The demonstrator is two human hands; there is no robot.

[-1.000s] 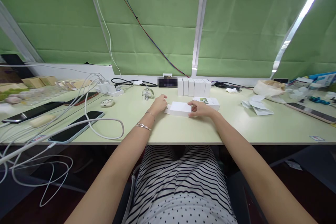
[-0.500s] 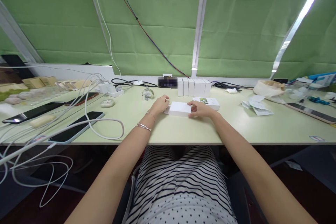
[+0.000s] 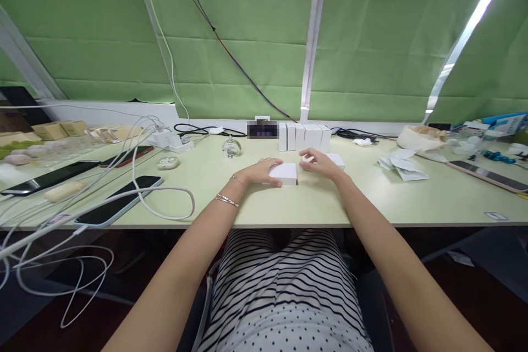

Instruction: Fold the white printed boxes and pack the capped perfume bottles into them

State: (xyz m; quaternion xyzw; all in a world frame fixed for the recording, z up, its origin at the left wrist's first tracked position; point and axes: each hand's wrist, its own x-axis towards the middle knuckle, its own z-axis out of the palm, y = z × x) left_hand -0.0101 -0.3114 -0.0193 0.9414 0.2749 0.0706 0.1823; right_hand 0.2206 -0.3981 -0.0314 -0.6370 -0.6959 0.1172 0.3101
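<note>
My left hand (image 3: 264, 171) is closed around the left part of a plain white box (image 3: 287, 174) lying on the table, thumb along its near side. A dark gap shows at the box's right end. Just to the right, my right hand (image 3: 320, 165) is bent, thumb and fingers curved around a bit of white. I cannot tell whether that is a separate piece or part of the other white box (image 3: 338, 160) lying behind the hand. Most of that box is hidden by my fingers.
Several white boxes (image 3: 305, 137) stand in a row behind my hands. A glass bottle (image 3: 231, 146) is to the left, with an earphone case (image 3: 168, 163), a phone (image 3: 119, 201) and white cables further left. Folded papers (image 3: 403, 165) and a cloth bag (image 3: 421, 140) lie right.
My right hand has let go of the white box's right end and moved slightly back. My left hand has slid right, from the box's left end to a grip around it.
</note>
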